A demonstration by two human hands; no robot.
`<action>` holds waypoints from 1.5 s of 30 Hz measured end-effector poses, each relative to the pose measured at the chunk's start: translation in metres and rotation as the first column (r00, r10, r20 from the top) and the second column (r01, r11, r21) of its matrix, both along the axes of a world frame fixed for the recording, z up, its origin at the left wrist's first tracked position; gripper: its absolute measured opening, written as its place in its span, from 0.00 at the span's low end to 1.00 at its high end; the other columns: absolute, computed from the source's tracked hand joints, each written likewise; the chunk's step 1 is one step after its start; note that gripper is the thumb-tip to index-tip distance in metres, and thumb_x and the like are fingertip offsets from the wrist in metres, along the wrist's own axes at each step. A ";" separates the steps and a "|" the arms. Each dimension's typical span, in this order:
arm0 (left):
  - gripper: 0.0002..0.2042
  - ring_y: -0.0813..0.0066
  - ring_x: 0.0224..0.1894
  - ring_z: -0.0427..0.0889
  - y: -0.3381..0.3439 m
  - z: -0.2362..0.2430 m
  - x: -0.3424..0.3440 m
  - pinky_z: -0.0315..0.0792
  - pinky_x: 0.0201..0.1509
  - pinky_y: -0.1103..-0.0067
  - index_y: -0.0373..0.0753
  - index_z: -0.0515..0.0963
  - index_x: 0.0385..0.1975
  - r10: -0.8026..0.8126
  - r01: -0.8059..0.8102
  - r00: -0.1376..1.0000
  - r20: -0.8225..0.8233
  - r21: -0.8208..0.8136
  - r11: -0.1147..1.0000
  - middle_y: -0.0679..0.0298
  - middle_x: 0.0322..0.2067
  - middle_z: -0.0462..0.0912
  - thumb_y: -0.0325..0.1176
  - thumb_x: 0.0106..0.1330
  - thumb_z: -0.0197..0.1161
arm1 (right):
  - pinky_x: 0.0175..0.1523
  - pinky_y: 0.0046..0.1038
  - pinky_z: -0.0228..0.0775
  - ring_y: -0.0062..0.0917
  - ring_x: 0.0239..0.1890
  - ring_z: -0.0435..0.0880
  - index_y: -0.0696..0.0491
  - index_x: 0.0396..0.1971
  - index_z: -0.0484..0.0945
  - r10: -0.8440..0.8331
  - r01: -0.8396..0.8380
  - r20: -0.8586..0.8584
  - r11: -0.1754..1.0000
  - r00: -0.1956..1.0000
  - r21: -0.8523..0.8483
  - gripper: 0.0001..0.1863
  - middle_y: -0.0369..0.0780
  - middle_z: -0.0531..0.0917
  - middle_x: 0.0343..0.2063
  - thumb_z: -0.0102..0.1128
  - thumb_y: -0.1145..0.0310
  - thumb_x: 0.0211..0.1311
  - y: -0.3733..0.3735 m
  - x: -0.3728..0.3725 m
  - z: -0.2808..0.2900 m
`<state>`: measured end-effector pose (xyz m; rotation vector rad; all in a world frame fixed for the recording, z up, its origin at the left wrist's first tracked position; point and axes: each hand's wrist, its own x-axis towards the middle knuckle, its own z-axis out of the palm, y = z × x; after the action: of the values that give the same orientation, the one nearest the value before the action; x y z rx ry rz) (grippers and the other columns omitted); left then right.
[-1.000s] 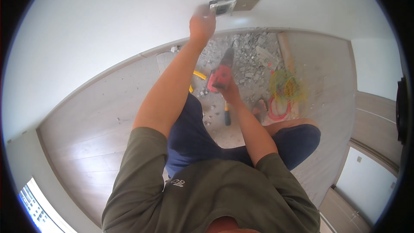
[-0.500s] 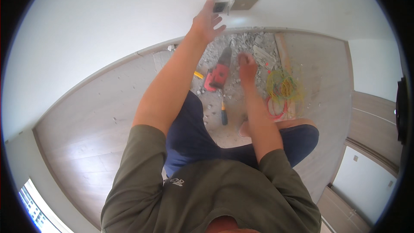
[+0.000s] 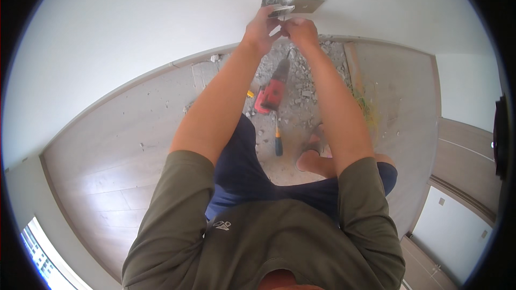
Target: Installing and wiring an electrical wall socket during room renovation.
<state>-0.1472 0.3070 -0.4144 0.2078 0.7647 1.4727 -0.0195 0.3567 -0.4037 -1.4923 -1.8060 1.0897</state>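
My left hand [image 3: 260,33] is closed on a white wall socket frame [image 3: 285,11], gripping its left edge. The frame tilts away from a dark square wall opening [image 3: 271,1] behind it. Just below the frame, my right hand [image 3: 302,31] has thumb and fingers pinched together; what is between them is too small to make out. The fingertips of both hands are close to each other. A beige switch plate [image 3: 307,5] sits on the wall right beside the opening.
Below the hands, grey rubble [image 3: 306,83] covers a broken floor strip. On it lie a red power tool [image 3: 273,92] and a screwdriver [image 3: 278,142] with a dark and yellow handle. Yellow-green wire [image 3: 368,108] is coiled behind my right forearm. A wooden strip [image 3: 352,64] borders the rubble.
My right hand has risen from above the rubble to the socket frame. The frame has tipped outward from the wall opening, with my left hand on it.
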 end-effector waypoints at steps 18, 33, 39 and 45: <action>0.20 0.65 0.51 0.68 0.006 -0.017 -0.003 0.60 0.61 0.59 0.44 0.71 0.49 0.055 -0.054 0.998 0.030 -0.050 0.997 0.59 0.44 0.71 0.46 0.59 0.58 | 0.28 0.23 0.72 0.26 0.21 0.80 0.59 0.39 0.73 -0.288 0.071 -0.577 0.927 0.765 -0.368 0.11 0.42 0.81 0.23 0.48 0.71 0.59 -0.005 -0.010 0.002; 0.21 0.68 0.52 0.68 -0.003 -0.005 -0.007 0.58 0.62 0.60 0.45 0.74 0.46 -0.087 0.083 0.995 -0.052 -0.066 0.994 0.65 0.49 0.72 0.53 0.60 0.55 | 0.28 0.24 0.66 0.21 0.23 0.74 0.60 0.45 0.76 -0.172 0.241 -0.299 0.947 0.939 0.213 0.16 0.37 0.76 0.24 0.53 0.71 0.58 -0.017 -0.011 -0.022; 0.24 0.65 0.53 0.67 -0.010 0.011 -0.008 0.61 0.58 0.55 0.47 0.72 0.49 -0.088 0.082 0.992 -0.091 -0.074 0.994 0.65 0.49 0.72 0.56 0.59 0.55 | 0.27 0.22 0.63 0.19 0.17 0.68 0.56 0.34 0.77 -0.308 -0.132 -0.592 0.802 0.745 -0.583 0.07 0.33 0.72 0.18 0.54 0.69 0.61 -0.018 -0.003 -0.024; 0.17 0.67 0.48 0.68 -0.011 0.005 -0.025 0.64 0.50 0.62 0.44 0.73 0.42 -0.191 0.177 0.979 -0.075 -0.165 0.970 0.62 0.40 0.73 0.48 0.61 0.60 | 0.25 0.23 0.63 0.17 0.18 0.68 0.56 0.33 0.80 -0.276 -0.160 -0.609 0.811 0.743 -0.563 0.10 0.33 0.76 0.21 0.59 0.64 0.61 -0.040 -0.037 -0.005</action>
<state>-0.1724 0.2956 -0.4093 0.2198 0.9070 1.2278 -0.0567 0.3169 -0.4091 -1.1828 -0.9235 1.9711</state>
